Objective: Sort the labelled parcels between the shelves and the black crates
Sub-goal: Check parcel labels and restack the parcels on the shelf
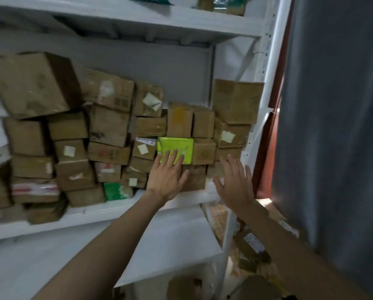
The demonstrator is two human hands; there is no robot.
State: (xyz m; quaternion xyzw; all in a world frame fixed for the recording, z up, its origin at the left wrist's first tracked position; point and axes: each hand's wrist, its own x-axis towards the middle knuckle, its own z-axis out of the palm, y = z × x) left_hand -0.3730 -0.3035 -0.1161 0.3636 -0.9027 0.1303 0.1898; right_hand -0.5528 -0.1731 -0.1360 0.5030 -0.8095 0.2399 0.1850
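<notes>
White metal shelving [138,204] beside a grey curtain [337,126] carries our crammed brown cardboard parcels [107,124], where our left hand [167,180] lies flat, fingers spread, on the lime-green parcel [177,148], our right hand [235,182] open and empty just beside.

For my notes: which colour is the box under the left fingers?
Bright lime green box, seen in the head view.

The shelves [138,207] look like smooth white painted metal. Most parcels [107,124] are matt brown cardboard, scuffed and creased, some with white paper labels [152,101]. One box [177,146] is glossy lime green. At the right hangs grey matt cloth [332,126].
</notes>
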